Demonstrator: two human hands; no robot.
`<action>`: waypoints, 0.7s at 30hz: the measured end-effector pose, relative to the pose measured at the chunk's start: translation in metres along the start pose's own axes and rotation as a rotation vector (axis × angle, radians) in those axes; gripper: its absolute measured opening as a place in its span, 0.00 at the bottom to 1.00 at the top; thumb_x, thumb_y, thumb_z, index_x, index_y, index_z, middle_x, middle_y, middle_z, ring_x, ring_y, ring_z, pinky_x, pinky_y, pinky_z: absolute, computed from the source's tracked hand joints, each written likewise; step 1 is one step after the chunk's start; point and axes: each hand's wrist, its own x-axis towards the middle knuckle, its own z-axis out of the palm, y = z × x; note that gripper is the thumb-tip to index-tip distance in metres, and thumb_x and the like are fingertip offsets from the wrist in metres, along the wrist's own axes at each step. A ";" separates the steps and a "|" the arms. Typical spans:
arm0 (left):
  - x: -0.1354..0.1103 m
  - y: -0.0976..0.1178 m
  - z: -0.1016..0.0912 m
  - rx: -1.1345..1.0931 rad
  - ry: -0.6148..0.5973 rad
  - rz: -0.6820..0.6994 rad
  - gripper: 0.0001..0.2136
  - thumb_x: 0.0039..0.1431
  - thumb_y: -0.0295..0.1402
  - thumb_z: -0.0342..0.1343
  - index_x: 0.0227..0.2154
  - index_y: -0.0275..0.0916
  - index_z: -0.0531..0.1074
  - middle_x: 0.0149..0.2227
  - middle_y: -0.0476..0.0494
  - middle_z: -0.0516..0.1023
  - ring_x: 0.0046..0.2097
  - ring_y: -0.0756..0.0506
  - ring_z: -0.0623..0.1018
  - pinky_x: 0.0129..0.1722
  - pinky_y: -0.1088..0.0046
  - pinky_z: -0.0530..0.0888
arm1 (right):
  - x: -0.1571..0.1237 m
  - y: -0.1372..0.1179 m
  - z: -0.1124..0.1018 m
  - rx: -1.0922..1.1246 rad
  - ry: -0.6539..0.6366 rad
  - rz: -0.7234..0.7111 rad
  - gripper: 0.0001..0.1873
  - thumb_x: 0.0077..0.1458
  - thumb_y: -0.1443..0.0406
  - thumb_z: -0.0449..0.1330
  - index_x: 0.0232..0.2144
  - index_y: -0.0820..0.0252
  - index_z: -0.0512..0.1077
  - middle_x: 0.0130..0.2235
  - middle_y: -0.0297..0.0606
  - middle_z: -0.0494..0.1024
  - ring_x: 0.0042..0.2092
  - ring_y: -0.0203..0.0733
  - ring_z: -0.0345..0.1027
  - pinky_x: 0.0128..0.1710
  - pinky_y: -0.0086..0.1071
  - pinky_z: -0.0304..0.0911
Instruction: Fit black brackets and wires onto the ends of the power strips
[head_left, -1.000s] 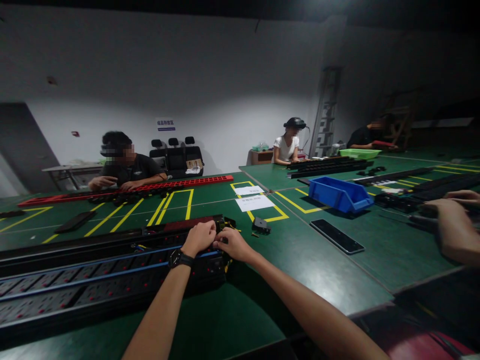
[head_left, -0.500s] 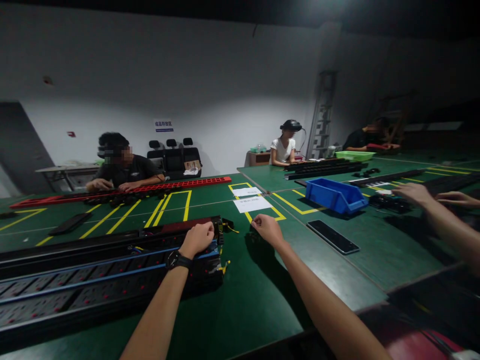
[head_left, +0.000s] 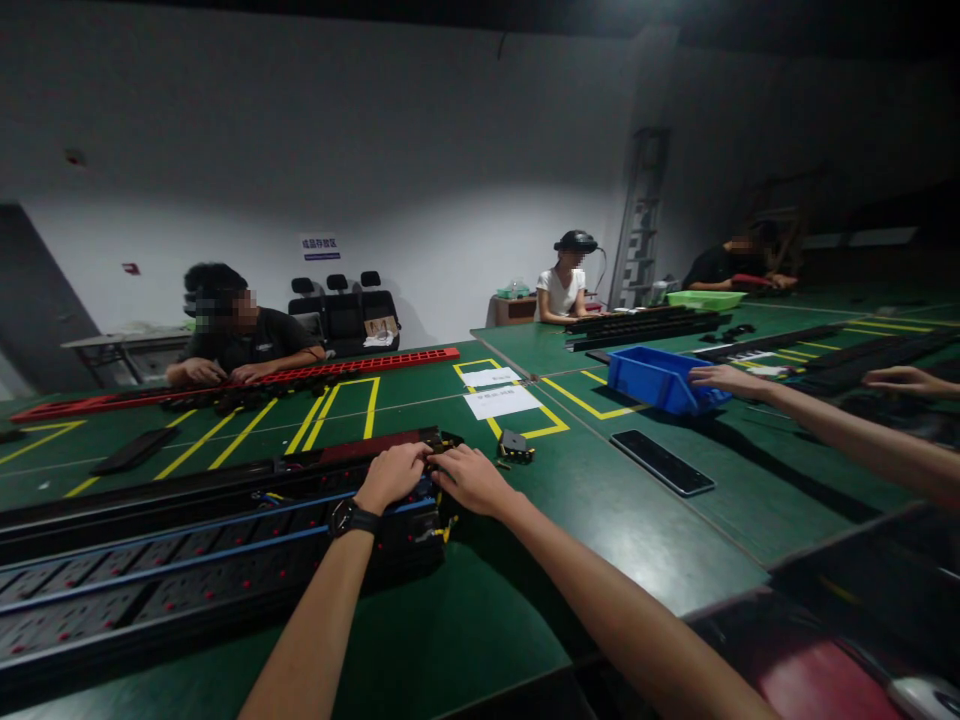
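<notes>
Meeting at black strips (head_left: pixel 214 592), two curled hands (head_left: pixel 391 476) (head_left: pixel 475 482), whether pinching unclear, one phone (head_left: pixel 662 462), one blue bin (head_left: pixel 646 380)

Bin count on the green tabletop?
2: blue bin just beyond the phone; light green bin farther back, right of the person in white. More may be hidden in the dark at far right.

Left ends of black strips (head_left: pixel 225 589) off-frame

Right hand (head_left: pixel 471 480) back beside left hand (head_left: pixel 393 475), co-worker's hand (head_left: pixel 726 378) now at blue bin (head_left: pixel 646 382).
</notes>
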 end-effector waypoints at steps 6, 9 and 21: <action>0.001 -0.002 0.003 0.018 0.009 0.012 0.16 0.65 0.35 0.48 0.49 0.51 0.78 0.46 0.47 0.83 0.48 0.41 0.81 0.50 0.67 0.73 | -0.001 0.031 0.007 0.057 0.155 0.292 0.14 0.61 0.68 0.57 0.45 0.57 0.79 0.38 0.43 0.82 0.40 0.45 0.74 0.44 0.33 0.64; 0.001 -0.001 0.002 0.017 0.026 0.017 0.16 0.65 0.35 0.48 0.48 0.50 0.79 0.46 0.47 0.84 0.48 0.42 0.81 0.50 0.67 0.74 | 0.000 0.050 0.006 0.217 0.315 0.411 0.13 0.57 0.69 0.57 0.41 0.57 0.81 0.39 0.40 0.83 0.40 0.44 0.76 0.45 0.33 0.66; 0.004 -0.002 -0.001 -0.057 0.073 -0.010 0.12 0.63 0.38 0.51 0.38 0.43 0.79 0.41 0.43 0.84 0.44 0.42 0.81 0.46 0.70 0.73 | -0.006 0.110 -0.010 0.477 0.636 0.806 0.21 0.52 0.62 0.53 0.43 0.63 0.79 0.39 0.43 0.83 0.39 0.45 0.77 0.38 0.32 0.70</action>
